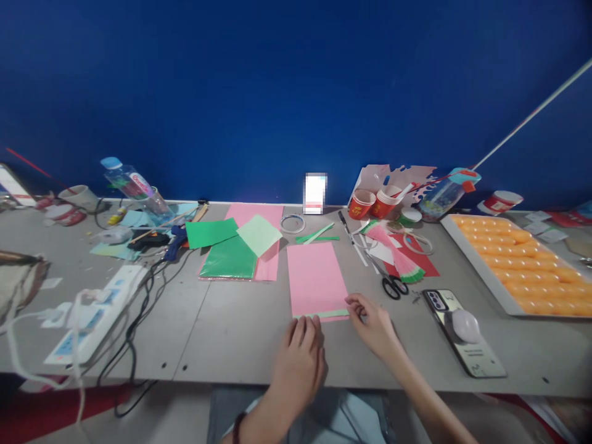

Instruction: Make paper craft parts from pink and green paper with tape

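Note:
A pink paper sheet lies flat on the grey table with a light green strip along its near edge. My left hand rests at the near left end of that strip, fingers held together and pressing down on it. My right hand is at the sheet's near right corner, with its fingertips pinched on the end of the green strip.
Green and pink sheets lie left of the pink one. Scissors, a folded paper fan, a phone and a tray of orange balls sit right. A power strip with cables is left; red cups at back.

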`<state>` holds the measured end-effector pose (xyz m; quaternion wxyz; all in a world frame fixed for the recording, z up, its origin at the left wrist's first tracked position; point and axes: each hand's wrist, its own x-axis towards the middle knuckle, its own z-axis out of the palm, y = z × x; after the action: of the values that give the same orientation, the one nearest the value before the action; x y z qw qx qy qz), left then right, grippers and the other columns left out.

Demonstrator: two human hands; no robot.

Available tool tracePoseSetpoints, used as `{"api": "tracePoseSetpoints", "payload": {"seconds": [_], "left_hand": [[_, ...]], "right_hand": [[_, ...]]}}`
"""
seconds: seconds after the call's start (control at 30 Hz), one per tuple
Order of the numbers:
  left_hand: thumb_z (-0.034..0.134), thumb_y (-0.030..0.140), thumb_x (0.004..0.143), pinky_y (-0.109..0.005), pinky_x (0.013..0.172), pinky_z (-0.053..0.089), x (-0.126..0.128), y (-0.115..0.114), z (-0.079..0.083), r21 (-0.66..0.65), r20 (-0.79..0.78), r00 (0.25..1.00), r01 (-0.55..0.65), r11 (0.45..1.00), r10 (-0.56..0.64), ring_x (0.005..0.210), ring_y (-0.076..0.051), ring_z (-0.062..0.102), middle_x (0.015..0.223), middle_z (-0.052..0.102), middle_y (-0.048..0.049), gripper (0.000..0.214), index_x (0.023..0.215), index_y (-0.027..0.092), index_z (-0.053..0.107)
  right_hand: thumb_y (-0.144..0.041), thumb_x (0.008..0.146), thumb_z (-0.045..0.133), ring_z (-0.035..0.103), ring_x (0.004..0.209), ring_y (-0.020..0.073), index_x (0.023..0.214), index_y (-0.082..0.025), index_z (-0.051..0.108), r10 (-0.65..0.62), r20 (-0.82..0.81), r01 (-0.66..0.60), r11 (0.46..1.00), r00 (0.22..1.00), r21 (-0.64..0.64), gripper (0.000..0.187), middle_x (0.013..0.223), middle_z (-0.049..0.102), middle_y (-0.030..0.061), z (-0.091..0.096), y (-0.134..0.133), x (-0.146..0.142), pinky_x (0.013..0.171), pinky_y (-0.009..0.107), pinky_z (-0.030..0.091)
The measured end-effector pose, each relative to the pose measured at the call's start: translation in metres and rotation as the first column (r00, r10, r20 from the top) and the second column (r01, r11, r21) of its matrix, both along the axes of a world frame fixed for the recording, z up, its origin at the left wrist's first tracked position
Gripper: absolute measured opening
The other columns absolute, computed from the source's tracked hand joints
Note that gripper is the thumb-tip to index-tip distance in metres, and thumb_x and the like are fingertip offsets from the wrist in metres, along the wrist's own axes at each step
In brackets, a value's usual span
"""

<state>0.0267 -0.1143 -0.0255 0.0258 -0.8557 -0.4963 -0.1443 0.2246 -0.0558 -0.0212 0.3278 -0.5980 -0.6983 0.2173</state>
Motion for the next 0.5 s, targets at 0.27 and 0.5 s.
{"api": "tracePoseSetpoints", "payload": {"seconds": [0.27,0.5], "left_hand": [[0.044,0.02,0.084,-0.045,0.098,0.04,0.01,0.003,0.001,-0.081,0.049,0.996,-0.067,0.994,0.071,0.112,-0.028,0.047,0.119,0.054,-0.0135,0.053,0.134,0.005,0.039],[0.044,0.014,0.081,-0.044,0.094,0.043,0.012,0.004,-0.009,-0.061,0.064,0.996,-0.052,0.997,0.056,0.113,-0.029,0.045,0.124,0.052,-0.0143,0.048,0.128,0.005,0.045]], "right_hand": [[-0.024,0.081,0.045,0.058,0.059,0.0143,0.09,-0.019,0.058,-0.01,-0.013,0.01,1.0,1.0,0.006,0.016,0.066,0.063,0.0012,0.0,0.0,0.0,0.06,0.025,0.047],[-0.025,0.082,0.045,0.059,0.061,0.0147,0.09,-0.018,0.058,-0.004,0.0,0.004,1.0,1.0,0.025,0.017,0.07,0.064,0.0019,0.0,-0.002,0.0,0.061,0.025,0.047]]}}
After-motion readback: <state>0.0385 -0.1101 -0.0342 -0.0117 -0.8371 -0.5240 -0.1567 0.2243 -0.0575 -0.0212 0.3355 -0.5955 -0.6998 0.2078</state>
